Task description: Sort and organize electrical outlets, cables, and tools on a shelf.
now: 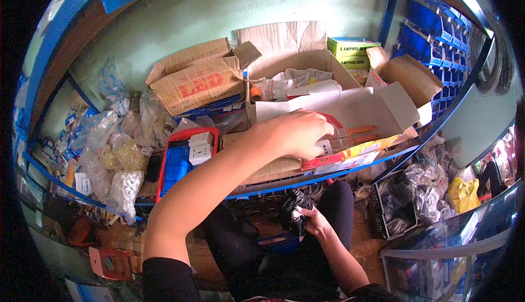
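My left hand (305, 135) reaches into an open white carton (361, 108) on the shelf. Its fingers are curled down and closed on a white socket (326, 147), partly hidden by the hand. Beside these fingers in the carton lie orange-handled tools (361, 133) and a red piece (331, 120). Lower down, near my knees, my right hand (317, 222) grips a bundle of black cable (295, 206). A small white part shows under the thumb. Left of my left forearm stands a red tray (215, 133) with white sockets (200, 147) in it.
Cardboard boxes (199, 86) stand along the back wall, with green boxes (353, 46) behind. Plastic bags (104, 138) crowd the left side. A blue metal edge (273, 188) runs along the shelf front. At right are a crate of bags (396, 203) and blue bins (426, 45).
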The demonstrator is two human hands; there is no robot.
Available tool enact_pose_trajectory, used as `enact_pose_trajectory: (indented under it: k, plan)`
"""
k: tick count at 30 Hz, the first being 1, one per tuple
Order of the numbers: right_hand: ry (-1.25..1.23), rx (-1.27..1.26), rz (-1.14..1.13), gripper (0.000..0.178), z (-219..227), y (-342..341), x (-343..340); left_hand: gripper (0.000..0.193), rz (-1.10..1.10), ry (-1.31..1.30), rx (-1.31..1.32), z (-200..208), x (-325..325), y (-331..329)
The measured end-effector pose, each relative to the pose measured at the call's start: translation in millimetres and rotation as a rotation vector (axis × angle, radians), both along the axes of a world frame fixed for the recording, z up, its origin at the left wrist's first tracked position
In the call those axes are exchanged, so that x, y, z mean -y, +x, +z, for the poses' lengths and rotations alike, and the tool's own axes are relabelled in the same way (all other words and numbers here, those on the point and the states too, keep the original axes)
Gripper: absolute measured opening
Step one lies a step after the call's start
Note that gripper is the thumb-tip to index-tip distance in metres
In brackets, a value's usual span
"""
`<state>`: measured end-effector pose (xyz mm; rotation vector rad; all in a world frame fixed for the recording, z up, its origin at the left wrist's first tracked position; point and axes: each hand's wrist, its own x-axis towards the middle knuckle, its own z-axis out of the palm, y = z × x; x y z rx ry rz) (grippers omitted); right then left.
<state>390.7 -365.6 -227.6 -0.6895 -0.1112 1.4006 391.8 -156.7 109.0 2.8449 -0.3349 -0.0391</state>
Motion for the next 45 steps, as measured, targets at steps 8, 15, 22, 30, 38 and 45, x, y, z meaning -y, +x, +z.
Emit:
enact_pose_trajectory:
  k: [8,15,22,30,38,45]
  plan:
    - [-0.091,0.032,-0.052,0.042,4.5,-3.1,3.4,0.064,-0.014,0.027,-0.293,-9.5,-6.8,26.5]
    - [-0.038,-0.005,-0.014,0.039,3.8,-1.4,-2.5,0.040,-0.056,-0.088,-0.041,-22.3,-15.3,23.9]
    - [-0.026,0.000,-0.062,0.031,3.6,-0.5,-2.1,0.032,0.074,-0.591,0.298,3.3,-24.5,-2.3]
    - [0.032,0.066,-0.161,0.038,45.8,-1.7,12.5,0.046,0.195,-2.035,0.705,-38.2,9.7,-92.0]
    - [0.075,0.635,-0.424,0.043,193.2,-1.8,42.6,0.050,0.194,-2.617,0.736,-83.4,65.3,-159.6]
    - [0.235,1.463,-0.569,0.048,270.2,-27.5,0.8,0.047,0.392,-2.297,0.785,-109.8,86.7,-151.3]
